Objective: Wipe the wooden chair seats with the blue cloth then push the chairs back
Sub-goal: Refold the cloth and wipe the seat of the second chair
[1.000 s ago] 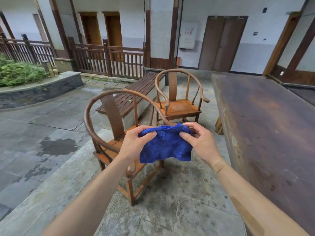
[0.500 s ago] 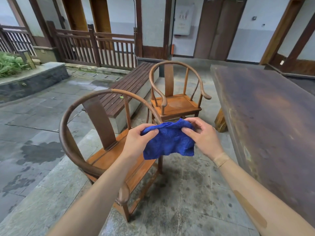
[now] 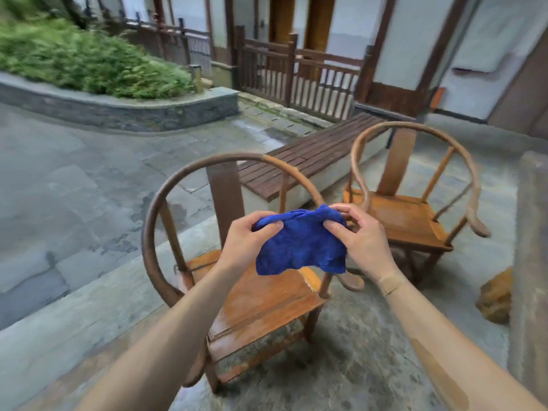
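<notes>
Both hands hold the blue cloth [image 3: 299,244] in the air above the nearer wooden chair. My left hand [image 3: 246,241] pinches its left top edge, and my right hand [image 3: 361,235] pinches its right top edge. The nearer chair's orange-brown seat [image 3: 264,301] lies just below the cloth, ringed by a round horseshoe back [image 3: 154,221]. A second round-backed chair [image 3: 409,218] stands behind it to the right, its seat bare.
A slatted wooden bench [image 3: 311,155] runs behind the chairs. The edge of a long dark table [image 3: 530,262] fills the right side, with a brown stone [image 3: 495,295] at its base. A stone planter with shrubs [image 3: 118,108] and a wooden railing [image 3: 296,75] lie beyond wet paving.
The view has swung left and come closer to the nearer chair, whose seat now lies under my hands. Both hands have kept their hold on the cloth.
</notes>
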Tool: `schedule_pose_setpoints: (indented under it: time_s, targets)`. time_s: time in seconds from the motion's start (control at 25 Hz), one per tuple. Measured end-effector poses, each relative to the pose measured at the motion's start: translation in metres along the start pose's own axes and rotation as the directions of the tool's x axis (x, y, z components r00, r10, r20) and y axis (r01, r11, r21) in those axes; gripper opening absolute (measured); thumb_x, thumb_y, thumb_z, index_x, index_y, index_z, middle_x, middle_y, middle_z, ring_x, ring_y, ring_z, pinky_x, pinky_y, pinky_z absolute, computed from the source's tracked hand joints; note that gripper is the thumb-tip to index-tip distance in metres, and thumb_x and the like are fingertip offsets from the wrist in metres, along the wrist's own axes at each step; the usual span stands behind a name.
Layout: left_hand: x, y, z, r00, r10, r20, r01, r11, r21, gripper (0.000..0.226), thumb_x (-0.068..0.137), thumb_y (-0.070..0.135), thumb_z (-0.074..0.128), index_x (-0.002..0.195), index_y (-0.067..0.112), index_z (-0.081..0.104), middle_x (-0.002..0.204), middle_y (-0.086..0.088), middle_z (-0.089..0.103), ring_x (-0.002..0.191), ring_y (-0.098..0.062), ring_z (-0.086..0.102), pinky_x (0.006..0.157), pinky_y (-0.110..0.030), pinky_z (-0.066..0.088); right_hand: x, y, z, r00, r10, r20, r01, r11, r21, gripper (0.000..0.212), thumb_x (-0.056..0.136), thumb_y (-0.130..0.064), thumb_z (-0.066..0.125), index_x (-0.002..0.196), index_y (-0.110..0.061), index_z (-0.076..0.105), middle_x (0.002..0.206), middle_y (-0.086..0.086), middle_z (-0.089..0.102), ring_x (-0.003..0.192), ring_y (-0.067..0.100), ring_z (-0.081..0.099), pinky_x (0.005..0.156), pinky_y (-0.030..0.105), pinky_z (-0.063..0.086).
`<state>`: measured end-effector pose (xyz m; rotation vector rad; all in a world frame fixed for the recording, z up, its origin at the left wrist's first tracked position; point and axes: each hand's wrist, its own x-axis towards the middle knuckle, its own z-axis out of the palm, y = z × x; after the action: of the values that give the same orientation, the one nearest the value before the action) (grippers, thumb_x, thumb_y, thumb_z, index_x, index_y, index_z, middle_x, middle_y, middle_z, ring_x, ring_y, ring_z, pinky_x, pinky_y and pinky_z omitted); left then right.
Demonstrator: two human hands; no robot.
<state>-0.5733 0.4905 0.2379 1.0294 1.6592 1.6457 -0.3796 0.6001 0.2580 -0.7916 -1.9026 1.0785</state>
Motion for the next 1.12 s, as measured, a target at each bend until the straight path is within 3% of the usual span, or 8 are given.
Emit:
schedule_pose_setpoints:
  time_s: [0.16,0.36,0.48,0.68,0.76,0.84,0.96,1.12]
  targets:
    - [0.017,-0.016,0.003,0.989,-0.052,-0.14,0.056,0.998,0.021,0.012,0.09,0.014,0.07,0.094,0.023,0.077,0.085,0.008,0.074,0.083,-0.008,0.068,0.07,-0.03,0.051,0.05,0.03,0.009,0.987,-0.018,0.159,0.013,0.999,0.037,0.023,0.088,-0.013,0.071,0.1,-0.033,0.07,0.095,-0.009,0.074,0.089,0.012,0.068,0.078,0.029,0.055]
    - [0.021,-0.032,-0.023,0.943,-0.064,-0.328,0.087,0.995,0.055,0.015,0.089,0.009,0.07,0.091,0.022,0.077,0.085,0.01,0.075,0.081,-0.004,0.066,0.071,-0.018,0.05,0.091,0.054,0.058,0.942,-0.03,0.335,0.002,0.997,0.082,0.028,0.087,-0.016,0.072,0.093,-0.043,0.07,0.092,-0.014,0.073,0.085,0.015,0.068,0.078,0.039,0.057]
    - [0.021,-0.045,-0.044,0.901,-0.056,-0.43,0.086,0.995,0.049,0.014,0.089,0.008,0.07,0.091,0.02,0.077,0.081,0.013,0.074,0.077,0.0,0.066,0.067,-0.015,0.049,0.105,0.058,0.094,0.907,-0.057,0.418,0.023,0.996,0.087,0.024,0.088,-0.018,0.071,0.093,-0.042,0.069,0.095,-0.017,0.072,0.084,0.008,0.065,0.078,0.036,0.056]
    - [0.03,-0.082,-0.064,0.861,-0.098,-0.499,0.139,0.989,0.046,0.016,0.089,0.009,0.07,0.089,0.024,0.076,0.081,0.016,0.074,0.079,-0.002,0.066,0.072,-0.02,0.051,0.118,0.083,0.136,0.87,-0.031,0.493,0.002,0.998,0.059,0.024,0.088,-0.017,0.07,0.093,-0.04,0.068,0.096,-0.018,0.072,0.09,0.008,0.065,0.083,0.041,0.055]
    - [0.035,-0.104,-0.065,0.851,-0.144,-0.505,0.171,0.985,0.008,0.016,0.089,0.009,0.07,0.089,0.024,0.075,0.08,0.016,0.074,0.078,-0.001,0.066,0.072,-0.018,0.05,0.12,0.105,0.15,0.862,0.029,0.506,-0.042,0.999,0.015,0.02,0.086,-0.025,0.07,0.093,-0.043,0.068,0.095,-0.02,0.072,0.09,0.011,0.066,0.085,0.042,0.056]
    - [0.041,-0.137,-0.064,0.846,-0.174,-0.503,0.188,0.982,-0.024,0.018,0.089,0.006,0.069,0.088,0.023,0.075,0.077,0.016,0.073,0.076,0.002,0.066,0.071,-0.015,0.049,0.12,0.137,0.167,0.853,0.077,0.516,-0.096,0.995,0.009,0.02,0.083,-0.027,0.07,0.093,-0.045,0.069,0.094,-0.021,0.072,0.091,0.009,0.066,0.089,0.044,0.056]
    - [0.041,-0.207,-0.05,0.807,-0.259,-0.53,0.267,0.962,-0.063,0.02,0.089,0.004,0.069,0.086,0.023,0.073,0.074,0.016,0.072,0.074,0.002,0.064,0.072,-0.016,0.05,0.109,0.204,0.193,0.821,0.178,0.543,-0.188,0.981,-0.038,0.026,0.085,-0.015,0.071,0.092,-0.04,0.068,0.092,-0.021,0.071,0.09,0.003,0.062,0.087,0.035,0.055]
    - [0.022,-0.332,-0.025,0.695,-0.43,-0.577,0.411,0.895,-0.172,0.023,0.087,0.002,0.07,0.082,0.024,0.072,0.071,0.014,0.071,0.072,0.001,0.062,0.073,-0.017,0.05,0.065,0.318,0.232,0.747,0.321,0.582,-0.301,0.944,-0.134,0.028,0.085,-0.009,0.072,0.094,-0.036,0.067,0.091,-0.013,0.07,0.083,0.002,0.059,0.082,0.023,0.048]
